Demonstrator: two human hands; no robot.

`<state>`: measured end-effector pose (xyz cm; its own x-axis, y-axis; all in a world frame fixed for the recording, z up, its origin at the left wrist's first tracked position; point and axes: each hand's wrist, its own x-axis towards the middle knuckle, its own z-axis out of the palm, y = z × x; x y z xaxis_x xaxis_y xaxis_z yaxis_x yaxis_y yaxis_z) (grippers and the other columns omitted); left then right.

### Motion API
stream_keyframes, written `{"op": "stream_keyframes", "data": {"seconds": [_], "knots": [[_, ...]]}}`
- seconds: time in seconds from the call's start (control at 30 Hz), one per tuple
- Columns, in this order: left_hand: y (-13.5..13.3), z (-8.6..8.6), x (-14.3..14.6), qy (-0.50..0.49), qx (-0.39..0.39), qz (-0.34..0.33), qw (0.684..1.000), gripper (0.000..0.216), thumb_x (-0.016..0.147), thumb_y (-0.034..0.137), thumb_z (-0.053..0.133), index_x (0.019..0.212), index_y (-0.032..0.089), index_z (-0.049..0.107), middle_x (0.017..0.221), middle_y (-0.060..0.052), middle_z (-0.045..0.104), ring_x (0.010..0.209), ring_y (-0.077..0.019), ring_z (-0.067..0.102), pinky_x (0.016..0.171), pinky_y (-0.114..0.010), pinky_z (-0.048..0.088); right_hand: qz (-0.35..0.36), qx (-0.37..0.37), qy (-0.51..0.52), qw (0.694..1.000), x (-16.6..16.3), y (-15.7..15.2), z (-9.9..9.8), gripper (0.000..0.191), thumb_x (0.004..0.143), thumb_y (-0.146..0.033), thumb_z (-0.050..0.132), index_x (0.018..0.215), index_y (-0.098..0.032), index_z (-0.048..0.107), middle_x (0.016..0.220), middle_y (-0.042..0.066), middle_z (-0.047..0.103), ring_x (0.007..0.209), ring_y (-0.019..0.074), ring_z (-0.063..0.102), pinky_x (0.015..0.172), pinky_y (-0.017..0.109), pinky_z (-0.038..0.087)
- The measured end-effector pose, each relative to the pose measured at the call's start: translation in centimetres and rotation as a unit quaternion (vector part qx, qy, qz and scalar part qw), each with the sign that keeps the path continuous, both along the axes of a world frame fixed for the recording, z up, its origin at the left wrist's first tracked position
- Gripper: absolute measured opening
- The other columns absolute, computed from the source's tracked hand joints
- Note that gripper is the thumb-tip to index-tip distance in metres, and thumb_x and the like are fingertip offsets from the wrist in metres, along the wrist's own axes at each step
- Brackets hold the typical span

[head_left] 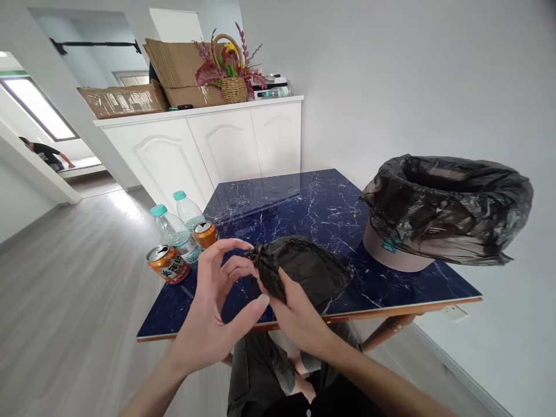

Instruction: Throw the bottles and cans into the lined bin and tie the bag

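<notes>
A black plastic bag (pixel 310 266) lies partly on the dark blue table, its neck gathered into a twisted bunch. My right hand (pixel 297 313) is closed around that bunch near the table's front edge. Just left of it, my left hand (pixel 221 301) is curved into a C, thumb apart from the fingers. Its fingertips are close beside the end of the bunch; whether they touch it I cannot tell. Toward the right stands a pinkish trash bin (pixel 391 258) with a black liner (pixel 443 214) folded over its rim.
On the table's left side are an orange can (pixel 168 263), a second can (pixel 205 233) and two clear bottles (pixel 176 229) with teal caps. Behind the marble-patterned table (pixel 278 208), a white cabinet (pixel 230 139) bears cardboard boxes (pixel 121 99) and a flower basket (pixel 234 90). A person (pixel 46 153) is in another room.
</notes>
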<state>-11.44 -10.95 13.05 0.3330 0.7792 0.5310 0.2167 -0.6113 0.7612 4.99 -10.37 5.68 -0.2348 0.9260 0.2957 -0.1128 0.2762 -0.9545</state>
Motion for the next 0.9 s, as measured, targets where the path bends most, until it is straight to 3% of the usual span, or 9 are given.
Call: {"op": "stream_keyframes", "data": {"seconds": [0.07, 0.13, 0.2, 0.33, 0.43, 0.6, 0.67, 0.8, 0.9], "knots": [[0.6, -0.4, 0.4, 0.011, 0.088, 0.033, 0.996, 0.054, 0.102, 0.025, 0.070, 0.148, 0.034, 0.045, 0.146, -0.012, 0.050, 0.119, -0.0234, 0.066, 0.110, -0.048, 0.058, -0.033, -0.109, 0.073, 0.991, 0.2, 0.5, -0.1, 0.061, 0.107, -0.058, 0.057, 0.159, -0.026, 0.058, 0.162, 0.007, 0.061, 0.157, 0.0301, 0.049, 0.133, 0.054, 0.035], [1.3, -1.3, 0.5, 0.060, 0.173, 0.068, 0.981, 0.053, 0.100, 0.020, 0.071, 0.147, 0.030, 0.049, 0.149, -0.014, 0.052, 0.136, -0.0289, 0.059, 0.120, -0.054, 0.050, -0.069, -0.196, 0.129, 0.970, 0.7, 0.9, -0.5, 0.066, 0.102, -0.068, 0.062, 0.153, -0.026, 0.065, 0.163, 0.007, 0.060, 0.158, 0.0318, 0.047, 0.133, 0.055, 0.034], [2.1, -2.5, 0.7, 0.146, 0.214, 0.061, 0.964, 0.054, 0.100, 0.020, 0.071, 0.149, 0.028, 0.050, 0.157, -0.015, 0.052, 0.151, -0.0330, 0.048, 0.127, -0.059, 0.042, -0.090, -0.222, 0.155, 0.958, 1.4, 1.5, -1.1, 0.070, 0.098, -0.072, 0.065, 0.151, -0.026, 0.066, 0.163, 0.008, 0.060, 0.156, 0.0325, 0.050, 0.133, 0.055, 0.034], [3.7, -5.3, 1.4, 0.297, 0.198, -0.010, 0.934, 0.062, 0.108, 0.034, 0.063, 0.164, 0.027, 0.037, 0.176, -0.014, 0.037, 0.168, -0.0338, 0.025, 0.133, -0.061, 0.032, -0.144, -0.141, 0.108, 0.974, 3.5, 3.4, -2.4, 0.065, 0.098, -0.066, 0.066, 0.146, -0.023, 0.069, 0.151, 0.010, 0.070, 0.143, 0.0329, 0.062, 0.128, 0.052, 0.042], [5.2, -7.1, 2.4, 0.364, 0.176, -0.024, 0.914, 0.063, 0.114, 0.041, 0.050, 0.172, 0.029, 0.029, 0.183, -0.009, 0.025, 0.172, -0.0324, 0.011, 0.138, -0.063, 0.021, -0.202, -0.075, 0.018, 0.976, 5.5, 5.4, -3.8, 0.062, 0.100, -0.059, 0.064, 0.149, -0.022, 0.066, 0.151, 0.012, 0.070, 0.139, 0.0330, 0.065, 0.125, 0.054, 0.044], [7.6, -9.0, 4.0, 0.440, 0.150, -0.048, 0.884, 0.067, 0.116, 0.051, 0.037, 0.177, 0.030, 0.018, 0.183, -0.003, 0.025, 0.172, -0.0311, 0.007, 0.140, -0.063, 0.008, -0.287, 0.005, -0.102, 0.952, 8.2, 7.1, -5.9, 0.094, 0.094, -0.048, 0.069, 0.175, -0.020, 0.029, 0.175, 0.016, 0.042, 0.159, 0.0344, 0.044, 0.130, 0.058, 0.038], [8.2, -9.7, 4.3, 0.452, 0.145, -0.059, 0.878, 0.073, 0.115, 0.057, 0.037, 0.178, 0.030, 0.012, 0.183, -0.003, 0.023, 0.172, -0.0330, 0.006, 0.139, -0.065, 0.007, -0.316, 0.056, -0.168, 0.932, 8.8, 6.8, -5.7, 0.088, 0.101, -0.045, 0.061, 0.176, -0.020, 0.024, 0.180, 0.014, 0.030, 0.166, 0.0323, 0.031, 0.134, 0.058, 0.031], [9.1, -11.5, 5.0, 0.458, 0.157, -0.079, 0.872, 0.081, 0.113, 0.061, 0.040, 0.178, 0.029, 0.004, 0.182, -0.007, 0.023, 0.171, -0.0356, 0.008, 0.137, -0.070, 0.005, -0.224, 0.144, -0.285, 0.921, 9.0, 6.2, -4.8, 0.061, 0.112, -0.045, 0.043, 0.170, -0.024, 0.042, 0.177, 0.008, 0.039, 0.168, 0.0263, 0.028, 0.136, 0.052, 0.031], [9.5, -12.8, 5.3, 0.461, 0.174, -0.080, 0.867, 0.082, 0.113, 0.059, 0.042, 0.178, 0.027, 0.005, 0.180, -0.012, 0.027, 0.171, -0.0339, 0.010, 0.137, -0.069, 0.006, -0.121, 0.162, -0.357, 0.912, 8.5, 6.6, -5.0, 0.059, 0.115, -0.048, 0.036, 0.167, -0.022, 0.049, 0.175, 0.008, 0.043, 0.168, 0.0259, 0.029, 0.137, 0.053, 0.028]]}}
